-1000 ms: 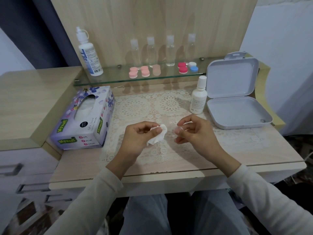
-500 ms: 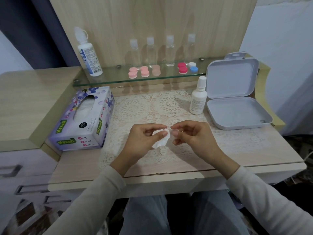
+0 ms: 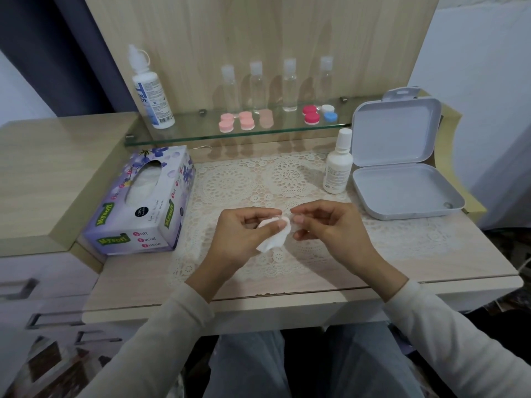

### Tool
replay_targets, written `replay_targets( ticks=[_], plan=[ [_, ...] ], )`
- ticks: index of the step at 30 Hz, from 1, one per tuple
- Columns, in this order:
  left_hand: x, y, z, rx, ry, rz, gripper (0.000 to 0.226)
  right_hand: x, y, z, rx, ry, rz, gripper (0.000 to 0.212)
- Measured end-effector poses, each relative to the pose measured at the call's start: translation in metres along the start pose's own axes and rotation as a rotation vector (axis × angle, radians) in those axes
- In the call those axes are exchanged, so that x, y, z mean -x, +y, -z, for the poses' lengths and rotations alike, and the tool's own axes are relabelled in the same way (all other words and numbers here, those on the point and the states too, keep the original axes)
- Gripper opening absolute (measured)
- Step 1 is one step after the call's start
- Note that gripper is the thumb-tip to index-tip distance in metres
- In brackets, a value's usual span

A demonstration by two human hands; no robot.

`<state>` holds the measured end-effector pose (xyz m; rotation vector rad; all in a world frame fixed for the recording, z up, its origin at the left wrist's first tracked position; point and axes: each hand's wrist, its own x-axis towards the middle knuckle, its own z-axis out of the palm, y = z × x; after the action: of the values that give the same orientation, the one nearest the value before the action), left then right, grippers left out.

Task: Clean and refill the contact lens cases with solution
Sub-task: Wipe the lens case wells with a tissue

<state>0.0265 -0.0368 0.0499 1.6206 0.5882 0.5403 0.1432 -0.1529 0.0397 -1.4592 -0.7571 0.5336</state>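
Observation:
My left hand (image 3: 241, 234) grips a crumpled white tissue (image 3: 273, 238) above the lace mat. My right hand (image 3: 327, 228) pinches a small clear piece (image 3: 293, 218), most of it hidden by my fingertips, and the tissue touches it. A small white solution bottle (image 3: 337, 168) stands upright on the mat to the right. On the glass shelf (image 3: 184, 136) sit pink lens cases (image 3: 237, 122), a red one (image 3: 311, 114) and a blue and white one (image 3: 329, 112). A tall solution bottle (image 3: 150, 93) stands at the shelf's left end.
A purple tissue box (image 3: 143, 202) lies on the left of the desk. An open white plastic box (image 3: 402, 170) sits at the right, with its lid up. Several clear empty bottles (image 3: 273, 84) line the back of the shelf. The lace mat (image 3: 238, 182) covers the desk's middle.
My hands have come together: the tissue in my left hand now touches the small piece in my right hand's fingertips. Both hands sit slightly farther from me.

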Motion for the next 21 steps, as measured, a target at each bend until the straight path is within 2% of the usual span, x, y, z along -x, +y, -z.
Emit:
replay_targets(
  ticks=[4, 8, 11, 15, 18, 21],
  plan=[
    [-0.001, 0.002, -0.001, -0.051, -0.016, -0.028, 0.012, 0.0, -0.001, 0.0, 0.026, 0.017, 0.003, 0.012],
    [0.0, 0.005, 0.001, -0.049, -0.097, -0.021, 0.022, -0.001, -0.006, 0.004, 0.023, 0.021, 0.001, 0.013],
    [0.002, 0.004, -0.003, -0.012, -0.042, 0.003, 0.029, -0.002, -0.009, 0.004, 0.028, 0.019, 0.009, 0.013],
    [0.003, 0.003, -0.008, -0.001, 0.073, -0.002, 0.024, -0.001, -0.011, -0.001, 0.051, 0.023, 0.04, 0.012],
    [0.002, 0.002, -0.006, 0.011, 0.072, -0.028, 0.014, -0.001, -0.009, -0.001, 0.043, 0.028, 0.033, 0.011],
    [0.003, 0.002, -0.004, 0.023, 0.021, -0.063, 0.02, -0.001, -0.007, 0.0, 0.039, 0.018, 0.03, 0.011]
  ],
)
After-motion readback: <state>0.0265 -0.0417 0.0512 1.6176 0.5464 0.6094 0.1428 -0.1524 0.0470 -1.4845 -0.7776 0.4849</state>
